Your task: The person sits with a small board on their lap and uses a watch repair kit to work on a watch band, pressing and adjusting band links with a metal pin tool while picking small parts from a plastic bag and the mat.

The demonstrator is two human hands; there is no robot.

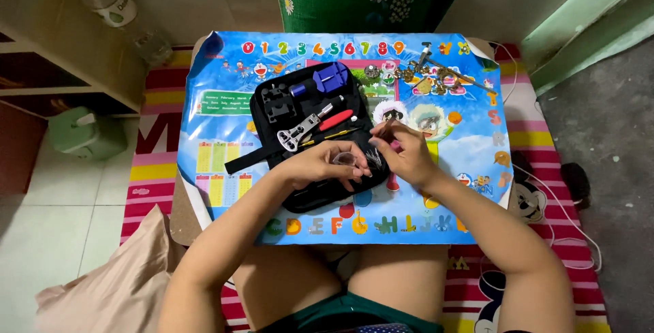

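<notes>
Working over an open black tool case (310, 125) laid on a colourful printed mat (218, 169), itself covering a small low table. Left hand (325, 165) curling closed around a small clear, roundish item (345, 159), pinching it between thumb and fingertips just above the case's near edge; exact nature of the item too small to tell. Right hand (403, 152) pinching a thin dark stick-like tool (385, 127), fingers closed on its lower end, shaft angling up and away from the fingertips. Both sets of fingertips meeting nearly tip to tip, with a cluster of fine metal pins (374, 156) lying directly beneath them on the case. Sitting beyond the left fingertips, inside the case: a red-handled metal wrench (310, 127) and a blue block-shaped press (328, 77). Lying well beyond the right fingertips, on the mat: a scatter of small metal parts (422, 77). For good execution, judging from the pose: keeping the clear item steady and low over the case so anything dropped lands on the dark lining; bracing both wrists on the table; guiding the tool tip slowly, with light pressure only; keeping the loose pins clear of the working fingers to avoid scattering them.
</notes>
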